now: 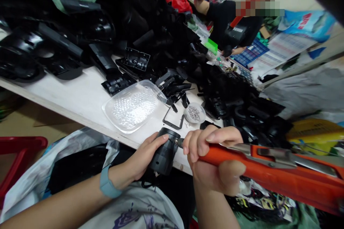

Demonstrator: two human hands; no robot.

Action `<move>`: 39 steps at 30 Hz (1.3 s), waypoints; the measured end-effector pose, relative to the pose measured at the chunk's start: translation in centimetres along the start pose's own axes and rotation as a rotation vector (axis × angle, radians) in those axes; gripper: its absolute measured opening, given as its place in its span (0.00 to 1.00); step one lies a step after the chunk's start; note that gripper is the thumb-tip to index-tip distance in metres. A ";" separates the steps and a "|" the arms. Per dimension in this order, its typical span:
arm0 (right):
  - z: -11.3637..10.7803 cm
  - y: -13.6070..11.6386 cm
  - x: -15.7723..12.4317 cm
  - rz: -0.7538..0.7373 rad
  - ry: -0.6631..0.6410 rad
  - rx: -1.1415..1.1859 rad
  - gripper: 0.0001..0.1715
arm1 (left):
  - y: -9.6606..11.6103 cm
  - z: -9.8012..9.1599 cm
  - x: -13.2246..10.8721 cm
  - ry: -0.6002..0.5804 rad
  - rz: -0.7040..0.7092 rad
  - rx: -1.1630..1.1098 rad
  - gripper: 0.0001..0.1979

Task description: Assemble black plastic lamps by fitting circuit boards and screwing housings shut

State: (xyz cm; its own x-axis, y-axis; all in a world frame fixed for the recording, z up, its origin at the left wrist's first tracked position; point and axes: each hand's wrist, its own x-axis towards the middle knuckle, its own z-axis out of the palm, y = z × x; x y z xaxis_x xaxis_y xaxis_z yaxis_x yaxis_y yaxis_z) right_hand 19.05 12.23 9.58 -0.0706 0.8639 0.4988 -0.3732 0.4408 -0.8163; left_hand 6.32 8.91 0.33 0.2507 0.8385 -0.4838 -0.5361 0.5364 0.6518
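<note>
My left hand (pixel 147 154) is closed around a black plastic housing (pixel 164 154) at the table's front edge, thumb resting on its upper part. From the right, my right hand (pixel 212 157) grips an orange power screwdriver (pixel 271 171). Its bit meets the side of the housing near my left fingertips. Beyond the housing lies a thin black rectangular frame (pixel 174 126). A small round dish of screws (pixel 195 113) stands beside that frame, with a few loose screws next to it. Farther left is a clear plastic tray (pixel 118 127) holding many small transparent pieces.
Black plastic parts (pixel 134 61) are heaped along the back of the white table (pixel 67 96). A co-worker in dark clothing (pixel 225 18) sits across, holding a part. A red crate (pixel 24 143) stands at lower left; bundled wires (pixel 249 204) lie below right.
</note>
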 end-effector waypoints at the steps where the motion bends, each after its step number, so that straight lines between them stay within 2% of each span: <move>1: 0.0 -0.1 -0.1 -0.002 0.009 -0.009 0.18 | 0.2 0.1 0.0 -0.002 -0.012 -0.016 0.19; 7: -0.1 -0.7 -0.3 -0.038 0.075 -0.045 0.19 | 0.8 0.3 -0.3 -0.035 -0.045 -0.052 0.19; 14: -0.1 -0.5 -0.3 -0.026 0.058 0.013 0.17 | 0.3 -0.6 -0.6 -0.162 -0.012 0.023 0.20; 18: 0.0 -0.4 -0.4 -0.018 0.052 0.014 0.18 | 0.4 -0.7 -0.5 -0.167 -0.005 0.032 0.18; 21: 0.0 -0.4 -0.6 0.013 0.004 0.049 0.16 | 0.3 -0.8 -0.3 -0.192 -0.003 0.054 0.16; 26: -0.1 -1.6 -1.5 0.161 -0.094 0.064 0.15 | 0.2 -1.1 -0.9 -0.286 -0.064 0.096 0.16; 31: -0.8 -1.8 -1.6 0.038 -0.297 0.049 0.16 | 1.0 -0.5 -1.4 -0.367 -0.186 0.132 0.15; 32: -0.9 -1.7 -1.6 0.006 -0.313 0.027 0.14 | 1.1 -0.3 -1.3 -0.383 -0.204 0.147 0.14; 34: -1.3 -1.5 -1.6 -0.055 -0.266 -0.009 0.12 | 1.4 0.1 -1.0 -0.407 -0.213 0.196 0.13; 36: -1.9 -1.6 -1.8 -0.055 -0.226 0.003 0.12 | 1.5 0.3 -0.7 -0.435 -0.213 0.234 0.14; 37: -2.3 -1.8 -1.8 -0.035 -0.232 0.018 0.13 | 1.6 0.3 -0.6 -0.447 -0.219 0.242 0.14; 39: -3.3 -2.2 -2.0 0.008 -0.338 0.035 0.14 | 1.5 0.3 -0.5 -0.455 -0.230 0.251 0.15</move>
State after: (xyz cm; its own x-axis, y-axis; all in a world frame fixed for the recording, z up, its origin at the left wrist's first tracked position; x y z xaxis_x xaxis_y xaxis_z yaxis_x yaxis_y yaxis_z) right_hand 23.05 10.38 9.44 -0.3744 0.7347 0.5657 -0.4028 0.4206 -0.8129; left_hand 5.57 9.31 1.75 0.6904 0.6244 -0.3653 -0.2325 0.6697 0.7053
